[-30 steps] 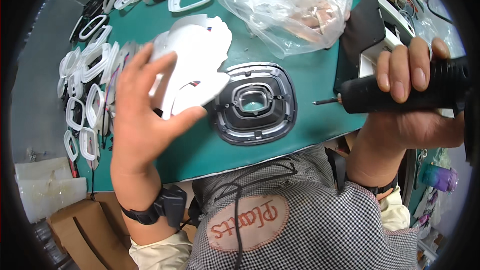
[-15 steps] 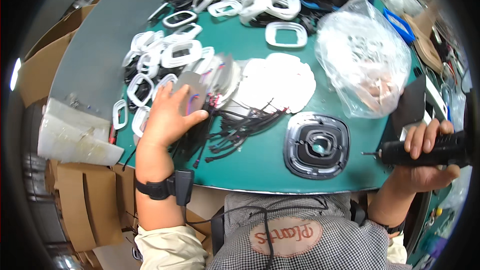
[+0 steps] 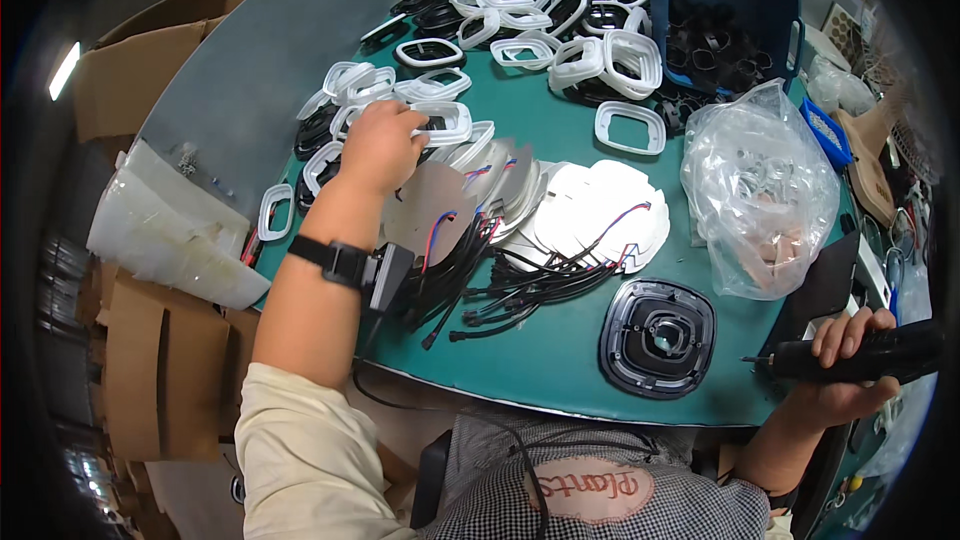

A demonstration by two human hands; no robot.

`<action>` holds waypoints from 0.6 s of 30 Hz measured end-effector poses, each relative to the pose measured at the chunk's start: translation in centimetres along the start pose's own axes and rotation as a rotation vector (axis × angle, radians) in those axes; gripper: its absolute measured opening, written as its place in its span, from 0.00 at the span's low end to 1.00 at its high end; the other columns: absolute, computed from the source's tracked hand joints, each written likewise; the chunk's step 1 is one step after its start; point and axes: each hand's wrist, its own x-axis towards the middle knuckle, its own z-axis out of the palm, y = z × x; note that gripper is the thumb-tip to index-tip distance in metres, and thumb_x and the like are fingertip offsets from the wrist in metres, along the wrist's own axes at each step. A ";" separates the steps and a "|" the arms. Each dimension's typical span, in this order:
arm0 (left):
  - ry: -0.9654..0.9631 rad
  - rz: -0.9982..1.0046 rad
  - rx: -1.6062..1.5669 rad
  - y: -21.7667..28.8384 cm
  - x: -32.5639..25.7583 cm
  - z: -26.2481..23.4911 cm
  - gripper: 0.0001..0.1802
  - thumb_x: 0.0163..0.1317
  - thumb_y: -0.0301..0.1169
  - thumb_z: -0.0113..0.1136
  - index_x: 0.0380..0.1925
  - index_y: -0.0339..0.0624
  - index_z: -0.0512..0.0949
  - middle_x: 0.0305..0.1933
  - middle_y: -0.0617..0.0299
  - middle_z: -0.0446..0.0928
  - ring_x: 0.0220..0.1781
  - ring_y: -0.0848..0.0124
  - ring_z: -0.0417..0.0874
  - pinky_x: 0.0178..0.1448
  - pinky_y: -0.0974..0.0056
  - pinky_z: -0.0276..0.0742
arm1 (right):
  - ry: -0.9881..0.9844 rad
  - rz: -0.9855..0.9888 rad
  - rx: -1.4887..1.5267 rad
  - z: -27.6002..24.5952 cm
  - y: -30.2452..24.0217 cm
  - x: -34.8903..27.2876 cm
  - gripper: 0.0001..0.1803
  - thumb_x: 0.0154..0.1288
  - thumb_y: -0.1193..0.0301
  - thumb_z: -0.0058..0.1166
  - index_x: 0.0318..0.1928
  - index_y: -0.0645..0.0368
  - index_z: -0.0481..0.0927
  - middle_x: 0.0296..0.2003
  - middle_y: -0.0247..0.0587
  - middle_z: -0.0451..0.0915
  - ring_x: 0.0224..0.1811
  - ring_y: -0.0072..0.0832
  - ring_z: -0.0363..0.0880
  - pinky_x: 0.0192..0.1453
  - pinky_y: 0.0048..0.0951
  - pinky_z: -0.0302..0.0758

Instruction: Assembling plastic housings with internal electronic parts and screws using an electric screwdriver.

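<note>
My left hand [image 3: 383, 145] reaches into the cluster of white frames on the left, its fingers closed at the near-left edge of a rounded-square white frame [image 3: 458, 124]. The fingertips are partly hidden. Just below that hand stand thin grey-white plates [image 3: 425, 215] with red and blue wires and black cables. My right hand [image 3: 848, 365] grips a black electric screwdriver [image 3: 870, 355], its bit pointing left. Left of the bit lies a black rounded-square housing [image 3: 622, 380] with a round opening in its centre, flat on the green table [image 3: 530, 365].
More white frames and black parts [image 3: 520, 15] lie at the back, beside a blue bin [image 3: 790, 10] of black pieces. A clear plastic bag [image 3: 755, 180] of small parts sits at right, near a small blue tray [image 3: 825, 130]. White plates [image 3: 605, 210] lie mid-table; cardboard boxes [image 3: 175, 370] stand at left.
My left hand has moved from the standing plates up to the white frames. The view has shifted. My right hand still holds the screwdriver, and the black housing stays on the table.
</note>
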 end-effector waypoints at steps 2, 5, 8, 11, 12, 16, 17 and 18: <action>-0.044 -0.015 0.065 -0.7 0.1 1.1 0.10 0.55 0.34 0.68 0.38 0.49 0.85 0.56 0.51 0.78 0.62 0.52 0.74 0.64 0.51 0.71 | 0.031 -0.007 -0.022 0.1 0.0 0.0 0.42 0.57 0.38 0.61 0.52 0.63 0.66 0.29 0.35 0.69 0.21 0.21 0.71 0.27 0.23 0.73; -0.120 -0.072 0.064 -0.2 0.3 1.3 0.07 0.53 0.32 0.69 0.33 0.49 0.84 0.64 0.49 0.73 0.69 0.49 0.67 0.70 0.50 0.65 | 0.040 -0.021 -0.046 0.0 -0.4 -0.1 0.42 0.57 0.38 0.61 0.52 0.63 0.66 0.28 0.35 0.69 0.20 0.21 0.70 0.27 0.22 0.73; 0.134 0.050 -0.034 0.9 -0.2 0.4 0.06 0.48 0.27 0.71 0.28 0.46 0.84 0.67 0.46 0.70 0.69 0.46 0.67 0.70 0.49 0.64 | 0.047 -0.035 -0.049 0.2 -0.7 -0.4 0.43 0.57 0.36 0.59 0.52 0.63 0.65 0.28 0.35 0.69 0.20 0.21 0.71 0.26 0.22 0.74; 0.209 0.157 -0.039 4.9 -1.3 -2.8 0.07 0.47 0.26 0.71 0.28 0.46 0.83 0.67 0.45 0.69 0.69 0.46 0.68 0.70 0.49 0.64 | 0.040 -0.033 -0.034 -0.2 -0.8 -0.6 0.42 0.58 0.36 0.58 0.52 0.63 0.65 0.28 0.36 0.69 0.20 0.22 0.71 0.26 0.22 0.73; 0.209 0.168 -0.055 6.0 -1.7 -3.2 0.07 0.47 0.26 0.71 0.28 0.46 0.83 0.67 0.45 0.69 0.69 0.46 0.68 0.70 0.49 0.64 | 0.046 -0.030 -0.041 0.2 -1.0 -0.7 0.42 0.58 0.36 0.58 0.52 0.62 0.65 0.28 0.36 0.69 0.20 0.22 0.71 0.26 0.22 0.73; 0.294 0.291 -0.168 10.6 -3.6 -5.4 0.08 0.45 0.25 0.72 0.26 0.44 0.82 0.68 0.46 0.69 0.69 0.45 0.69 0.68 0.50 0.67 | 0.062 -0.027 -0.024 0.7 -1.1 -1.3 0.43 0.57 0.35 0.59 0.52 0.62 0.65 0.28 0.36 0.69 0.20 0.23 0.71 0.26 0.24 0.73; 0.317 0.324 -0.185 11.6 -3.9 -5.6 0.09 0.43 0.26 0.72 0.25 0.44 0.81 0.68 0.47 0.69 0.67 0.45 0.71 0.65 0.49 0.71 | 0.063 -0.022 -0.014 0.5 -1.2 -1.4 0.43 0.57 0.35 0.59 0.52 0.62 0.65 0.28 0.36 0.69 0.20 0.23 0.71 0.26 0.24 0.73; 0.288 0.328 -0.263 12.1 -4.4 -5.5 0.09 0.45 0.25 0.72 0.26 0.43 0.81 0.70 0.47 0.66 0.70 0.45 0.68 0.68 0.50 0.67 | 0.049 -0.025 -0.004 0.5 -1.1 -1.3 0.43 0.56 0.35 0.60 0.52 0.61 0.65 0.28 0.36 0.70 0.20 0.24 0.72 0.26 0.24 0.73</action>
